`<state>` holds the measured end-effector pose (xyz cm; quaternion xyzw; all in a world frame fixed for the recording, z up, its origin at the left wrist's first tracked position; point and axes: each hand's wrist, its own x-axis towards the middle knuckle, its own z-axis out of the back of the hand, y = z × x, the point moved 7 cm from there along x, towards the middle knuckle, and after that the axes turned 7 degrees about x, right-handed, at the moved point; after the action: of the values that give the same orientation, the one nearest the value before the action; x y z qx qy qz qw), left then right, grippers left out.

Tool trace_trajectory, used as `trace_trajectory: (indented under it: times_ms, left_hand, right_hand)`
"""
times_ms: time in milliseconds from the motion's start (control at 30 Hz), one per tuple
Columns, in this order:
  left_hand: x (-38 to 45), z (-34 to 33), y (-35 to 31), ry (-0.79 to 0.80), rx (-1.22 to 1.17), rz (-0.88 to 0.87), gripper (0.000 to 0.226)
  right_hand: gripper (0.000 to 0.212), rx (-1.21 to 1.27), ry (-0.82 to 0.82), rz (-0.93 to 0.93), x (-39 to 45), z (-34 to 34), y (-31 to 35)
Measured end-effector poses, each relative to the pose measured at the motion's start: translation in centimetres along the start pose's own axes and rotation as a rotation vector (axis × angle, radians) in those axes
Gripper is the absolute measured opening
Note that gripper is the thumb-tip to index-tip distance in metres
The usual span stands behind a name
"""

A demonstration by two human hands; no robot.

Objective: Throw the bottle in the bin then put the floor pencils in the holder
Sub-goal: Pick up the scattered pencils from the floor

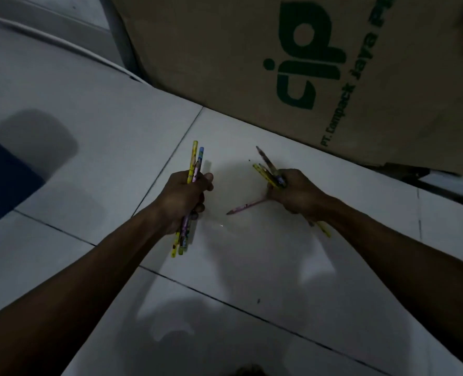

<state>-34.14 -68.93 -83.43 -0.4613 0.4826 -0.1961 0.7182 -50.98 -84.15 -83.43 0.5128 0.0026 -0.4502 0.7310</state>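
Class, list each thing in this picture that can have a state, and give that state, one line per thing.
left hand: closed around a bundle of pencils
right hand: closed around several pencils, splayed
pink pencil: sticks out sideways from the right hand, point near the floor
cardboard box: standing on the floor

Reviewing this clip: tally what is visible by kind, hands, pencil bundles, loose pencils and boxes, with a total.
Hands: 2, the left hand and the right hand
Bundles of coloured pencils: 2, one in each fist
Pink pencil at the right hand: 1
Brown cardboard box: 1
Total: 6
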Motion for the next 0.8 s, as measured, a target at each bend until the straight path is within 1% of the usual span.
trace_trajectory:
  times_ms: [67, 167, 233, 300, 400, 533, 600, 667, 800]
  left_hand:
    - [0.2, -0.1, 0.2, 0.000, 0.000, 0.008, 0.028]
    - [0.1, 0.0, 0.3, -0.016, 0.001, 0.022, 0.027]
    - [-0.1, 0.3, 0.4, -0.037, -0.004, 0.022, 0.027]
    - [-0.2, 0.9, 0.5, -0.059, -0.004, 0.021, 0.026]
    - [-0.3, 2.1, 0.7, -0.089, 0.000, 0.016, 0.026]
    - [-0.3, 4.0, 1.1, -0.122, -0.033, 0.033, 0.026]
    - [-0.4, 5.0, 1.0, -0.128, -0.047, 0.051, 0.026]
    - [-0.4, 6.2, 0.8, -0.144, -0.044, 0.075, 0.027]
    - [-1.9, 8.9, -1.1, -0.206, -0.061, 0.133, 0.027]
  right_hand:
    - [0.022, -0.218, -0.047, 0.138, -0.1, -0.3, 0.6]
    - [0.033, -0.366, -0.046, 0.207, -0.2, -1.8, 0.8]
    - [0.035, -0.479, -0.035, 0.254, 0.0, -2.9, 0.7]
    - [0.033, -0.509, -0.035, 0.290, 0.2, -3.5, 0.4]
    - [0.034, -0.525, -0.070, 0.273, 0.3, -3.3, 0.0]
    - [0.020, -0.612, -0.102, 0.311, 0.0, -2.9, 1.5]
    - [0.011, -0.524, -0.062, 0.244, 0.5, -2.8, 1.6]
    - [0.001, -0.357, 0.029, 0.179, 0.9, -3.0, 2.0]
    - [0.017, 0.072, 0.210, 0.074, -0.4, -4.2, 5.8]
